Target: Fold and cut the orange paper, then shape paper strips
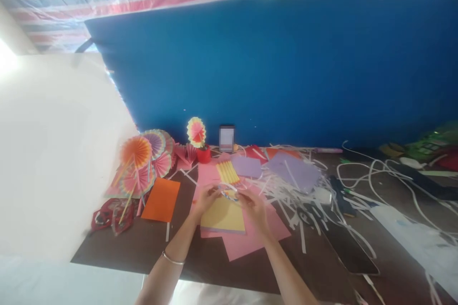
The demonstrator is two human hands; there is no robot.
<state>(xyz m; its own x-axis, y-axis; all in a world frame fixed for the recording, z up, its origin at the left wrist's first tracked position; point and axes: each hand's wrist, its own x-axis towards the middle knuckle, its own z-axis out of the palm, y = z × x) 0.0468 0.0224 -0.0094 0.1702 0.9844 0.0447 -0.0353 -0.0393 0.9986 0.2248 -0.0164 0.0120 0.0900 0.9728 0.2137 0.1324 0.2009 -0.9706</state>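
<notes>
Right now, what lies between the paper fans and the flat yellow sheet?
An orange sheet, brown tabletop, pink paper and the left arm, in the head view.

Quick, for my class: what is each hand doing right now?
Left hand: closed, pinching the curved white strip.
Right hand: closed, gripping its other side.

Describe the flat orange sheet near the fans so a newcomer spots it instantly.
On the dark table by the blue board, look left of the left hand. The orange sheet lies between the paper fans and the pink sheets. It is flat and plain, unlike the pleated orange fan, and nearer the person than the orange paper at the back.
</notes>
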